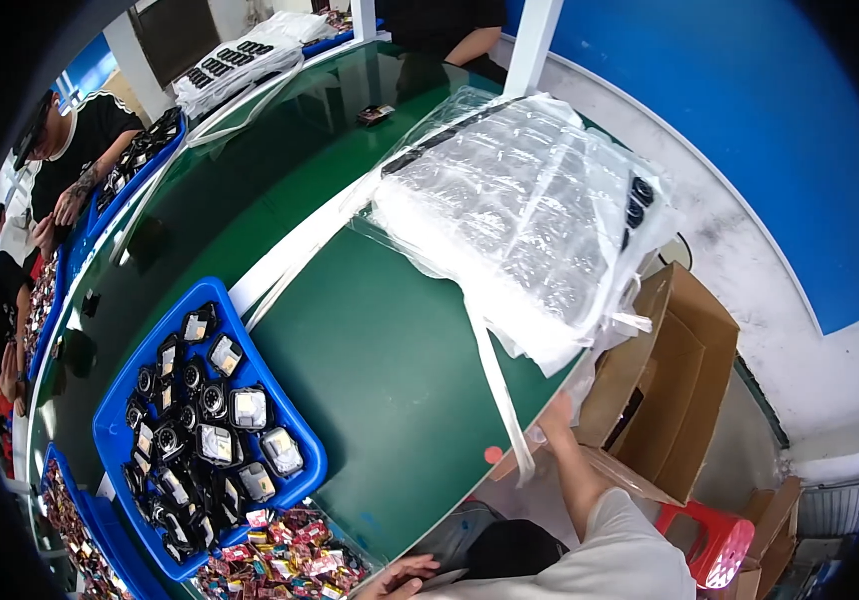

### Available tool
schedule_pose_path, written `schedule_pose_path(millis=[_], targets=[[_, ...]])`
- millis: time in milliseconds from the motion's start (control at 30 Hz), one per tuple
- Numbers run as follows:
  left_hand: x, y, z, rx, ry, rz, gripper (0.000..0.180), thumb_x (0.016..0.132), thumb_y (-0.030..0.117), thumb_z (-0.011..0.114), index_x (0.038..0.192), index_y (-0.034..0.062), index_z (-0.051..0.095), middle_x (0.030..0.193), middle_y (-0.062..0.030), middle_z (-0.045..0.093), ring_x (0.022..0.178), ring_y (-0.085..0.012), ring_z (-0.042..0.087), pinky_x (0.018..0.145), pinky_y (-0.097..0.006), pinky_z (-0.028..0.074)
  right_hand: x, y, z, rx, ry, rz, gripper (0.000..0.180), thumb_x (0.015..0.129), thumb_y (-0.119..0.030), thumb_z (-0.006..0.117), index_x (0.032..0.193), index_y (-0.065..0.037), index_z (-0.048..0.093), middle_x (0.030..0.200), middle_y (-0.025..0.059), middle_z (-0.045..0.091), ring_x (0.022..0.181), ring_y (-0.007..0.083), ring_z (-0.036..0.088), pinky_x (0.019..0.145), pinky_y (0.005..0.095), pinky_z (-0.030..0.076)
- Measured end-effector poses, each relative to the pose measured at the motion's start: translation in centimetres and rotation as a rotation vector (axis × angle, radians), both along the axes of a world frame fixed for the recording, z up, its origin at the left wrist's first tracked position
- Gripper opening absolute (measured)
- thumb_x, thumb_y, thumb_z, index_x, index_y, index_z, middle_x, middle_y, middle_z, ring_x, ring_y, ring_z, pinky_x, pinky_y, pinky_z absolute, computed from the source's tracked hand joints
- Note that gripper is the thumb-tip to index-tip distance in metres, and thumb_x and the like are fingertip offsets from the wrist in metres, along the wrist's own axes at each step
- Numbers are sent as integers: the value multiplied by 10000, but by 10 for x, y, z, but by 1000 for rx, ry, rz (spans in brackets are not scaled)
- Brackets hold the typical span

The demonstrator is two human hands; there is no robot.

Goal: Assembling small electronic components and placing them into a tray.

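Observation:
My left hand (402, 579) rests at the near table edge beside a heap of small colourful packets (285, 560). Its fingers are loosely stretched and nothing shows in them. My right hand (556, 416) reaches to the table's right edge, against the clear plastic hanging below a stack of clear plastic trays (510, 200). Its fingertips are partly hidden, so I cannot make out a grip. A few black parts (638, 205) sit at the stack's right end. To the left, a blue bin (312, 440) holds many small black devices (215, 445) with clear covers.
An open cardboard box (695, 350) stands right of the table, above a red stool (720, 550). White strips (495, 385) cross the green tabletop (380, 370). Co-workers (80, 170) sit at the far left by more blue bins (140, 165). A small item (375, 115) lies farther back.

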State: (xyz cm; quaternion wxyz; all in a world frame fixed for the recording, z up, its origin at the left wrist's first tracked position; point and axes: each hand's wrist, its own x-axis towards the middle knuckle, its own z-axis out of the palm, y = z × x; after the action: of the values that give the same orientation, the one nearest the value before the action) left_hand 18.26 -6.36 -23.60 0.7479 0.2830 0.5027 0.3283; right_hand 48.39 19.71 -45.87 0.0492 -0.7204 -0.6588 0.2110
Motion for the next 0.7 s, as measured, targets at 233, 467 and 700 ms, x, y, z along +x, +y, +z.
schedule_pose_path(millis=[233, 467, 700], targets=[[6, 8, -32, 82, -49, -7, 361, 860, -49, 534, 1218, -6, 530, 1115, -137, 625, 919, -192, 632, 806, -298, 481, -8, 0, 302, 1077, 104, 159, 347, 728, -181, 720, 1044, -66, 633, 1249, 75, 523, 1143, 292, 445, 897, 337, 414], [3, 7, -42, 259, -19, -163, 441, 866, -42, 571, 1291, -23, 453, 1154, -120, 594, 949, -151, 617, 833, -248, 484, 9, 24, 351, 955, 415, 515, 185, 768, -45, 670, 950, -15, 660, 1097, 101, 622, 1120, 279, 547, 930, 367, 436], [-11, -3, -51, 219, -38, -72, 404, 907, 29, 547, 1293, -19, 435, 1093, -142, 625, 854, -158, 650, 731, -232, 498, 78, -47, 343, 1483, 624, -52, 127, 875, 24, 553, 974, 16, 633, 1077, 109, 630, 1147, 254, 543, 919, 329, 461]])
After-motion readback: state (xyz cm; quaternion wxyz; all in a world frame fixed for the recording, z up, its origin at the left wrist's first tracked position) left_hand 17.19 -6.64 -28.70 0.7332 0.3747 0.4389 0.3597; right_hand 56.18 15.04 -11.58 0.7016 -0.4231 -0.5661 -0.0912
